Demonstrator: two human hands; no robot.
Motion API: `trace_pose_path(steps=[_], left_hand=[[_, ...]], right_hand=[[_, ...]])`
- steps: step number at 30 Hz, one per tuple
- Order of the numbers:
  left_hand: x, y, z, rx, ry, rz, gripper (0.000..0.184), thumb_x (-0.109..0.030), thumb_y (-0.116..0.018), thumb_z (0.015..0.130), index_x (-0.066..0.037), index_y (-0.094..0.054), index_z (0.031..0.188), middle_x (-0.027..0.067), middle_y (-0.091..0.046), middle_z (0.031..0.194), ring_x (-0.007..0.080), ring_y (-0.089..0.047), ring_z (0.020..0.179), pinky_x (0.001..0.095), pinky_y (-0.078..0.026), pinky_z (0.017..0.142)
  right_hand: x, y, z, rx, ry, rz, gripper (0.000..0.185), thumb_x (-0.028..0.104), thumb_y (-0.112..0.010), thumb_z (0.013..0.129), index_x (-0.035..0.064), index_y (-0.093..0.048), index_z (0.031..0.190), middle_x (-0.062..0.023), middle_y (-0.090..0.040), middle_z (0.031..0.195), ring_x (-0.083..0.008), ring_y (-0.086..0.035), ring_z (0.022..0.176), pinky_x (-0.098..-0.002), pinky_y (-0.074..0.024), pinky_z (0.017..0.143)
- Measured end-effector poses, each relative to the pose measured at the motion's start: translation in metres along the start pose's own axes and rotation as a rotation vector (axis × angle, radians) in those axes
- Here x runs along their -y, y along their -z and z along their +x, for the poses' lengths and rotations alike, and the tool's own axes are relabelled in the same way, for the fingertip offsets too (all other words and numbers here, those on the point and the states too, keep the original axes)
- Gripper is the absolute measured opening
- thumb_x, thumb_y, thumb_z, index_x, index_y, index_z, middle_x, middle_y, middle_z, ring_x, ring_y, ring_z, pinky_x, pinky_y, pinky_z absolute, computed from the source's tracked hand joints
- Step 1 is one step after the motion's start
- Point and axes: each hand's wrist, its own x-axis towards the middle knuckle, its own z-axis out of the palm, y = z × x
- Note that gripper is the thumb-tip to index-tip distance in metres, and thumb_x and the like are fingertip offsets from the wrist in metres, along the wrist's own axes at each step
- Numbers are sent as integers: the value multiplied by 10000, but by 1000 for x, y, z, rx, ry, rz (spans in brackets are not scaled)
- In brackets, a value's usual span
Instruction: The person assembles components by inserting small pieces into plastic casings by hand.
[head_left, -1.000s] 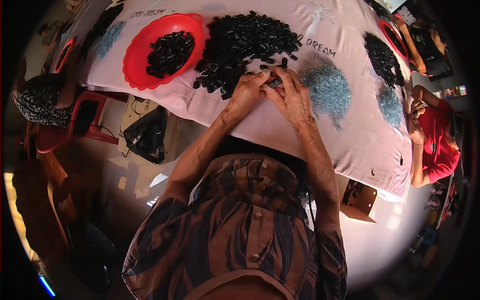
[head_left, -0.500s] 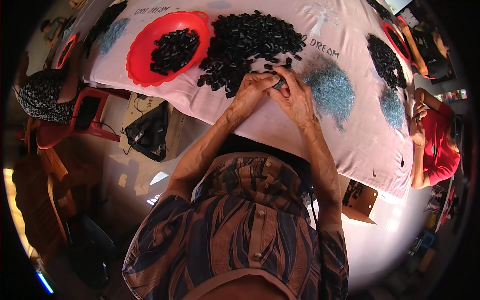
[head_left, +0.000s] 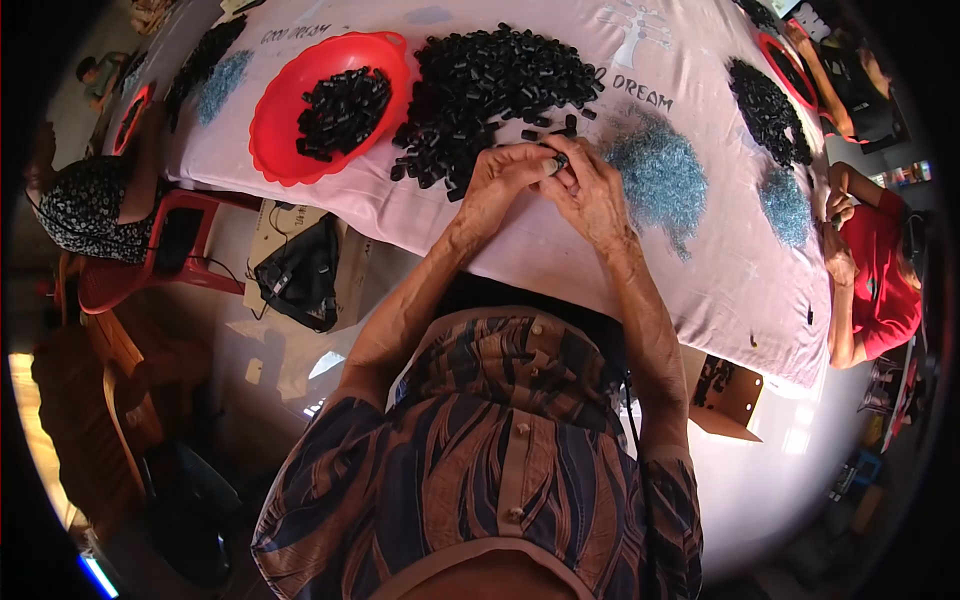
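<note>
Close together over the near side of the table, my left hand and my right hand are both closed on one small black cylindrical piece. Fingers cover most of it. Just beyond them spreads a big heap of similar black pieces, with a few loose ones close to my fingertips. Right of my right hand lies a pile of small, shiny blue-grey bits, too fine to make out singly. On the left stands a red scalloped basin with black pieces inside.
A pink printed cloth covers the table. Other people sit at both sides, one in a red shirt, with more black heaps and blue-grey piles. A red chair, a cardboard box with a black bag and another open carton stand below the table edge.
The camera view has shifted slightly. My hands stay together at the same spot, and the small piece between my fingers has turned a little.
</note>
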Motion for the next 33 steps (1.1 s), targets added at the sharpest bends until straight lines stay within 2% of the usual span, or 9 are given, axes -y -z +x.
trace_pose_path(steps=[4, 14, 16, 20, 23, 26, 28, 33], left_hand=[[-7, -3, -1, 10, -15, 38, 197, -124, -567, 878, 15, -687, 948, 80, -699, 829, 126, -640, 749, 250, -487, 722], [-9, -6, -3, -69, 49, 68, 208, -136, -553, 888, 10, -685, 958, 72, -696, 827, 116, -629, 747, 244, -478, 718], [-9, -3, -1, -39, 65, -49, 203, -139, -550, 896, -5, -687, 964, 58, -694, 836, 103, -622, 757, 236, -471, 718], [3, 10, 3, 27, 99, -29, 201, -147, -553, 907, -16, -686, 980, 49, -693, 850, 100, -624, 774, 229, -471, 725], [0, 6, 2, 19, 110, -134, 195, -148, -569, 911, -10, -678, 993, 56, -692, 862, 106, -629, 784, 239, -484, 744], [-1, 8, 5, 94, 40, -242, 195, -143, -590, 908, -4, -668, 1019, 75, -691, 907, 123, -642, 792, 269, -508, 763], [-2, 7, 5, 15, 37, -349, 154, -122, -604, 901, -11, -658, 993, 81, -684, 921, 142, -651, 790, 281, -524, 758], [-1, 11, 6, 9, 74, -359, 87, -121, -619, 895, -39, -639, 916, 58, -668, 874, 142, -646, 782, 250, -521, 706]], right_hand=[[0, -1, -1, -3, -5, 1, 463, 88, -711, 718, 78, -565, 1157, -115, -608, 953, -272, -645, 709, -361, -539, 588], [5, -1, 0, 5, -14, -55, 437, 115, -720, 741, 75, -567, 1149, -111, -614, 942, -231, -655, 637, -344, -547, 565], [5, -1, 0, 0, -5, -67, 437, 130, -732, 743, 82, -570, 1146, -113, -617, 955, -255, -664, 684, -353, -549, 580], [4, 0, 0, 19, 21, -63, 449, 143, -737, 751, 86, -570, 1164, -119, -619, 970, -283, -665, 756, -366, -550, 612], [4, 0, 0, 65, -39, 34, 485, 132, -746, 747, 90, -562, 1193, -128, -618, 989, -307, -656, 831, -384, -547, 646], [8, 0, 2, -14, -43, 143, 500, 112, -762, 732, 85, -572, 1193, -118, -618, 1004, -275, -652, 834, -347, -544, 657], [12, 6, 4, -14, -125, 240, 454, 71, -755, 730, 63, -595, 1155, -96, -621, 1018, -219, -644, 819, -292, -534, 654], [12, 11, 8, -13, -151, 361, 324, -7, -705, 753, 21, -633, 1068, -84, -619, 1025, -155, -630, 800, -249, -519, 648]])
